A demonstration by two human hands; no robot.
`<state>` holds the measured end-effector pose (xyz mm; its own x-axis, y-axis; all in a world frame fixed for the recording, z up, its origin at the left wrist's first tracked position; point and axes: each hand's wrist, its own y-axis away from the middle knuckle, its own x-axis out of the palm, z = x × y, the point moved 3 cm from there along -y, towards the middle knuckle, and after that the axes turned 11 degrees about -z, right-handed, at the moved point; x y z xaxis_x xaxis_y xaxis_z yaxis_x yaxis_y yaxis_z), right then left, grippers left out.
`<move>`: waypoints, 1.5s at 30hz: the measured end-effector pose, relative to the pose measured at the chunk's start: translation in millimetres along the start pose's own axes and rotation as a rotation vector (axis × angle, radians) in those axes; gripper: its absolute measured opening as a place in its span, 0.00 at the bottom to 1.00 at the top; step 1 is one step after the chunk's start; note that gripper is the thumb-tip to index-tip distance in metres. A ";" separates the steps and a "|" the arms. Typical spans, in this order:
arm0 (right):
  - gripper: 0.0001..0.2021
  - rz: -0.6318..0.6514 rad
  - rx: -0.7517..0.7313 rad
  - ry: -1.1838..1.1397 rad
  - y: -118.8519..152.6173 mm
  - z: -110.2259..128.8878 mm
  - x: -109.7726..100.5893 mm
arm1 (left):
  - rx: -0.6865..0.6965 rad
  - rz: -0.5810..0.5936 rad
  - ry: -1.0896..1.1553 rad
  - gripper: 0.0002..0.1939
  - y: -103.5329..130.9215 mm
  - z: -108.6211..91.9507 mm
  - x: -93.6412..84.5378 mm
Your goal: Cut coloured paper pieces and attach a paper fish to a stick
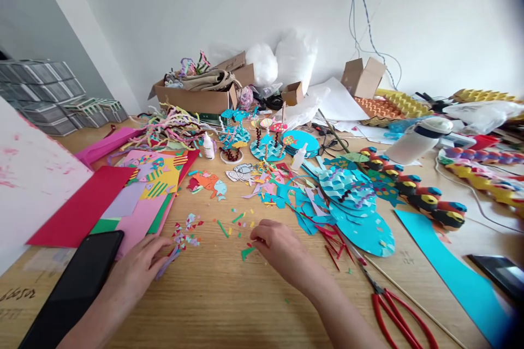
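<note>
My left hand (137, 264) rests low over the table, its thumb and fingers slightly apart. Beside its thumb lies a purple paper strip (168, 262), and a small heap of red, white and lilac paper bits (188, 232) is just past its fingertips. My right hand (278, 248) is curled, with the fingertips pressed together close to the tabletop. A green paper scrap (246, 253) shows right at those fingertips; whatever they pinch is hidden. Thin green strips (222, 229) and tiny coloured bits are scattered between the two hands.
A black phone (77, 283) and coloured sheets (82, 207) lie left. Red-handled scissors (399, 311), red strips (335, 245) and blue paper ovals (364, 223) are right. Behind stand glue bottles (208, 147), paper fish (210, 184), a cardboard box (196, 99) and a white tumbler (417, 142).
</note>
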<state>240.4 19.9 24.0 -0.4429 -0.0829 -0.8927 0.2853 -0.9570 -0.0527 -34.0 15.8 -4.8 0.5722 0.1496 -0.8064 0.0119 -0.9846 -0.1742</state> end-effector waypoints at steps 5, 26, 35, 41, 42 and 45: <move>0.09 0.067 -0.041 0.146 -24.4 23.5 19.0 | 0.047 -0.046 -0.040 0.09 3.2 -2.3 -5.7; 0.13 0.139 0.035 0.174 -84.8 43.6 55.9 | 0.113 -0.075 0.188 0.07 10.0 -39.7 12.4; 0.10 0.025 0.072 -0.199 -72.2 31.0 21.3 | -0.351 0.029 0.650 0.12 8.1 -47.6 26.3; 0.06 -0.092 0.164 -0.623 -51.0 35.0 9.8 | -0.474 0.218 1.109 0.14 4.5 -86.1 44.4; 0.04 -0.121 0.194 -0.701 -48.3 35.4 11.7 | -0.480 0.241 1.146 0.12 3.6 -89.7 47.8; 0.02 -0.166 0.239 -0.791 -41.8 35.8 19.4 | -0.487 0.248 1.184 0.07 1.4 -91.6 55.3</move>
<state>189.4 48.4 24.8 -0.9535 -0.0211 -0.3008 0.0159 -0.9997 0.0198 72.8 14.5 2.2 0.9699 0.0366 0.2406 -0.0461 -0.9431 0.3293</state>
